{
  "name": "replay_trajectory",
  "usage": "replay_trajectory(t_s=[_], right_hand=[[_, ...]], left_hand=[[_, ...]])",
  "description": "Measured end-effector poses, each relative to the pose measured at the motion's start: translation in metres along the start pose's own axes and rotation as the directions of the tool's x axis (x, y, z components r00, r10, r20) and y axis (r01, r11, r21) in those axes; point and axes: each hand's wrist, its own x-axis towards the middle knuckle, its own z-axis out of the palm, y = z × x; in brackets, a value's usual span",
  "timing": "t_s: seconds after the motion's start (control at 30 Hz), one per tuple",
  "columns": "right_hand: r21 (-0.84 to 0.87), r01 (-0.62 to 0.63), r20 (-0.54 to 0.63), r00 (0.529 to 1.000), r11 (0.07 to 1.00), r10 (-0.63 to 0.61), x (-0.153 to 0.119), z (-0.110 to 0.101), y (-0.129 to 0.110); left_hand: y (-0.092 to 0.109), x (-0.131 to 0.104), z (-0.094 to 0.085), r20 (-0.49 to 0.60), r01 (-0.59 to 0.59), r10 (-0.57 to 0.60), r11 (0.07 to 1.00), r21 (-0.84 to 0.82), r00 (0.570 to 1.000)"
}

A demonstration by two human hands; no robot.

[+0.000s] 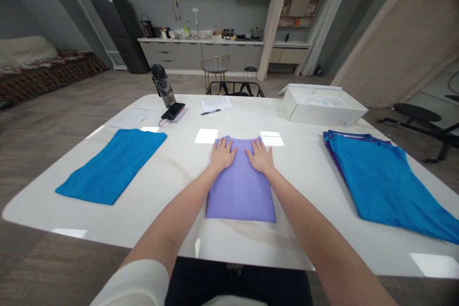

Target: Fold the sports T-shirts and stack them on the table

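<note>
Two flat hands on a purple shirt (241, 191), middle of the desk (150, 201).
From my remote seat I see the left hand (223, 154) and right hand (260, 155) released, fingers spread, grasping nothing, palms down near the shirt's far corners; I'd judge that this even pressure keeps the cloth smooth and square. The shirt lies folded directly before the person, probably because both arms reach it equally there. A folded blue shirt (112, 167) lies apart on the left and a blue pile (383, 181) on the right, which seems to leave the centre as working room. The white box (324, 105) sits by the far edge, likely out of the arms' way.
</note>
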Motion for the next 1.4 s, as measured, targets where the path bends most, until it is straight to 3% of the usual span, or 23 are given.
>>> replay_trajectory(t_s=[0.07,0.13,0.23,0.3,0.37,0.5,0.63,0.73,0.8,0.87,1.07,1.23,1.4], right_hand=[[0.007,-0.021,-0.022,1.000,1.000,0.021,-0.003,0.000,0.003],[0.008,0.011,-0.071,0.997,1.000,-0.010,-0.007,0.000,0.003],[0.018,0.271,-0.087,0.959,0.962,-0.269,-0.011,0.001,0.004],[0.058,0.435,-0.037,0.900,0.899,-0.434,-0.015,0.001,0.005],[0.087,0.470,-0.002,0.882,0.878,-0.472,-0.021,0.001,0.006],[0.019,0.356,0.012,0.934,0.934,-0.356,-0.042,-0.002,0.007],[-0.069,0.277,0.018,0.961,0.958,-0.276,-0.064,-0.006,0.004],[-0.085,0.372,-0.006,0.927,0.924,-0.374,-0.078,-0.006,0.001],[-0.061,0.497,-0.007,0.867,0.865,-0.499,-0.085,-0.006,0.001],[-0.014,0.567,0.001,0.823,0.823,-0.567,-0.094,-0.004,0.002],[0.050,0.510,-0.066,0.859,0.858,-0.507,-0.128,0.001,0.002],[0.031,0.573,-0.050,0.819,0.819,-0.571,-0.166,-0.007,-0.003],[0.061,0.582,0.050,0.810,0.811,-0.585,-0.195,-0.026,0.010]], left_hand=[[0.000,-0.003,0.000,-0.057,0.020,-0.019,1.000,0.017,0.998],[0.001,-0.007,-0.001,-0.127,-0.060,0.066,0.997,0.052,0.990],[0.004,-0.013,-0.003,-0.079,-0.323,0.328,0.944,0.065,0.941],[0.005,-0.017,-0.003,-0.015,-0.403,0.404,0.915,0.032,0.915],[0.006,-0.023,-0.003,0.000,-0.386,0.386,0.922,0.013,0.922],[0.005,-0.045,-0.003,0.025,-0.291,0.291,0.956,0.035,0.957],[0.008,-0.072,-0.005,-0.017,-0.237,0.240,0.966,0.099,0.971],[0.010,-0.087,-0.005,0.004,-0.394,0.395,0.915,0.083,0.919],[0.010,-0.095,-0.004,0.033,-0.506,0.505,0.862,0.027,0.862],[0.008,-0.105,-0.005,0.031,-0.533,0.534,0.846,-0.022,0.845],[0.011,-0.147,-0.013,0.008,-0.425,0.425,0.905,0.031,0.905],[0.025,-0.180,-0.013,-0.024,-0.286,0.287,0.957,0.052,0.957],[0.016,-0.206,-0.020,0.017,-0.355,0.354,0.935,0.024,0.935]])
